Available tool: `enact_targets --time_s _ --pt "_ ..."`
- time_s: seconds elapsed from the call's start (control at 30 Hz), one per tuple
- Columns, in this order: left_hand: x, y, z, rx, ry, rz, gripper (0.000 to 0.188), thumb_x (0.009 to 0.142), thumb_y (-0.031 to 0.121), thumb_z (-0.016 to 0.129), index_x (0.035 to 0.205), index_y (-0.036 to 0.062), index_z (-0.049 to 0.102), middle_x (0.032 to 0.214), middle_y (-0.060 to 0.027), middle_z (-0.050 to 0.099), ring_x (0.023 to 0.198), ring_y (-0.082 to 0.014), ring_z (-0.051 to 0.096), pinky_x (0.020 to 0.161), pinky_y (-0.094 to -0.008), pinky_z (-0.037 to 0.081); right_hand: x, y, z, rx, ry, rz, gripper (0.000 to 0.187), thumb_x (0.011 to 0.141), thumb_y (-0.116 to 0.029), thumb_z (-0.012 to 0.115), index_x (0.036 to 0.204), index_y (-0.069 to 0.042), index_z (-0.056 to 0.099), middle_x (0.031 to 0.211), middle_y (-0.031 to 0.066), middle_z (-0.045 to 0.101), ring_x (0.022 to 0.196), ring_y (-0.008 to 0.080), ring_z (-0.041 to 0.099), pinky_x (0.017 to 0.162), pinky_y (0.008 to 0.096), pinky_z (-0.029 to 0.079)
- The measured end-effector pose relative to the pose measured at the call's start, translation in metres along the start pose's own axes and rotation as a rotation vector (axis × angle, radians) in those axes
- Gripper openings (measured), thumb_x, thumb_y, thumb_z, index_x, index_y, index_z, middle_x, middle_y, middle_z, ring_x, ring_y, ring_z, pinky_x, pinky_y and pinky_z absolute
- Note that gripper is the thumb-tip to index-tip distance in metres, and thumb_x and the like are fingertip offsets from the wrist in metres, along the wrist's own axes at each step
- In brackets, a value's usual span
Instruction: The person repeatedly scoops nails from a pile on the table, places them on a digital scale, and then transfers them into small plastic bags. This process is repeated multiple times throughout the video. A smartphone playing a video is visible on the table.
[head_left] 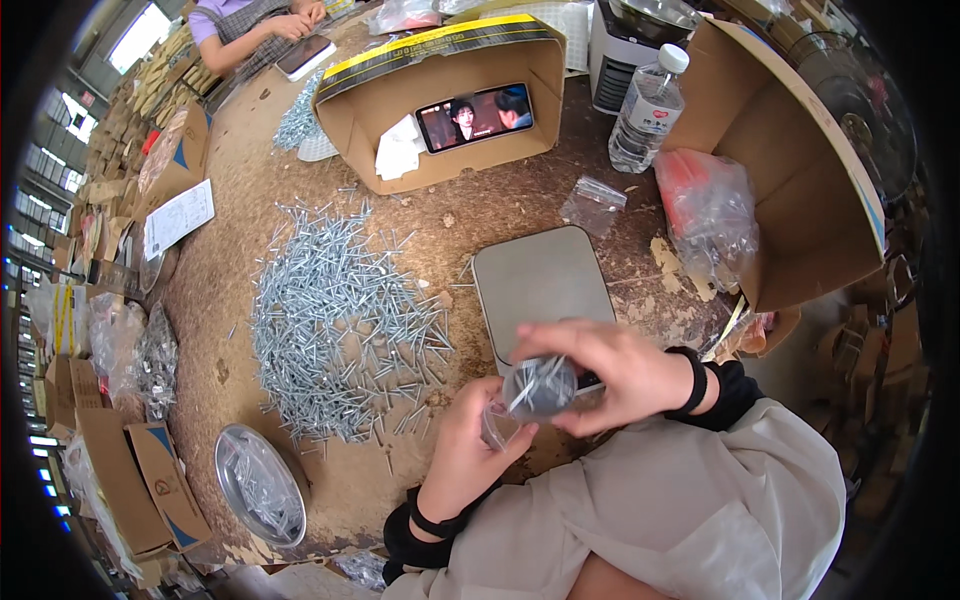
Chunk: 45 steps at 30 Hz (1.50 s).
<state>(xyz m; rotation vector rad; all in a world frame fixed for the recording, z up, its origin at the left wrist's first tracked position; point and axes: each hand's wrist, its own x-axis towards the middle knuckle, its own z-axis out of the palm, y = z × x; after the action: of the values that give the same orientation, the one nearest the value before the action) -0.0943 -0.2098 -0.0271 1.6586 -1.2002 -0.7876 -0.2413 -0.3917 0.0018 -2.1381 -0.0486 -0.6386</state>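
I have right hand (pixel 620 372) gripping grey cup (pixel 549 399) of fasteners (pixel 527 392) | left hand (pixel 464 440) holding clear bag (pixel 496 426) beside it | scale (pixel 541 275) beyond grip | fastener heap (pixel 335 330) left of grip

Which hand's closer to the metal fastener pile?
Left. The left hand is just off the pile's lower right, holding a clear bag; the right hand is farther right of the metal fastener pile, gripping a dark round cup.

From my end I see a worn brown worktable (pixel 215 300), peeling in patches — past it, on the left, stacked goods (pixel 115 150) and bright windows (pixel 140 36); on the right, grey floor (pixel 815 325).
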Motion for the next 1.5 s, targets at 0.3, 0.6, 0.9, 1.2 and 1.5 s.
enact_targets --time_s 0.3,0.6,0.9,1.2,1.5 --pt "-0.004 0.002 0.008 -0.282 -0.297 -0.094 0.055 0.072 0.008 0.084 0.119 0.0026 0.057 0.111 -0.01 0.063 0.104 -0.0204 0.063 0.087 -0.0352 0.051 0.001 -0.033 0.013 -0.276 -0.276 -0.098 0.085 0.069 -0.025 0.074 0.147 -0.004 0.045 0.089 0.0059 0.064 0.07 0.0245 0.06 0.059 0.0343 0.05" --pt "-0.006 -0.002 0.009 -0.448 -0.398 -0.02 0.061 0.075 0.013 0.083 0.129 0.0023 0.056 0.119 -0.0091 0.065 0.113 -0.0207 0.063 0.095 -0.0364 0.05 0.001 -0.028 0.022 -0.091 -0.21 -0.004 0.08 0.074 -0.033 0.076 0.142 -0.001 0.048 0.062 0.0092 0.059 0.053 0.0299 0.061 0.049 0.0375 0.046" --pt "-0.006 -0.004 0.01 -0.578 -0.388 -0.035 0.052 0.081 0.011 0.08 0.127 0.0017 0.057 0.117 -0.007 0.066 0.111 -0.0166 0.063 0.091 -0.0332 0.051 -0.002 -0.028 0.012 0.065 -0.219 0.121 0.073 0.082 -0.039 0.073 0.14 0.0 0.052 0.069 0.011 0.063 0.059 0.0312 0.064 0.057 0.0372 0.05" --pt "-0.003 -0.011 0.011 -0.669 -0.419 -0.009 0.024 0.085 -0.002 0.072 0.102 0.0028 0.056 0.098 -0.0031 0.058 0.088 -0.0111 0.056 0.079 -0.0265 0.047 0.0 0.001 -0.014 -0.475 0.012 0.268 0.07 0.073 -0.023 0.077 0.135 -0.003 0.053 0.102 0.0172 0.065 0.105 0.0355 0.061 0.088 0.0413 0.051" --pt "0.0 -0.005 0.015 -0.815 -0.006 0.025 0.11 0.077 0.002 0.056 0.16 0.0204 -0.014 0.159 -0.0218 0.022 0.13 -0.0373 0.048 0.101 -0.0486 0.047 0.001 -0.014 -0.001 -0.447 -0.023 0.007 0.06 0.074 -0.026 0.081 0.128 -0.008 0.059 0.141 0.0164 0.046 0.141 0.0407 0.036 0.112 0.0595 0.032"
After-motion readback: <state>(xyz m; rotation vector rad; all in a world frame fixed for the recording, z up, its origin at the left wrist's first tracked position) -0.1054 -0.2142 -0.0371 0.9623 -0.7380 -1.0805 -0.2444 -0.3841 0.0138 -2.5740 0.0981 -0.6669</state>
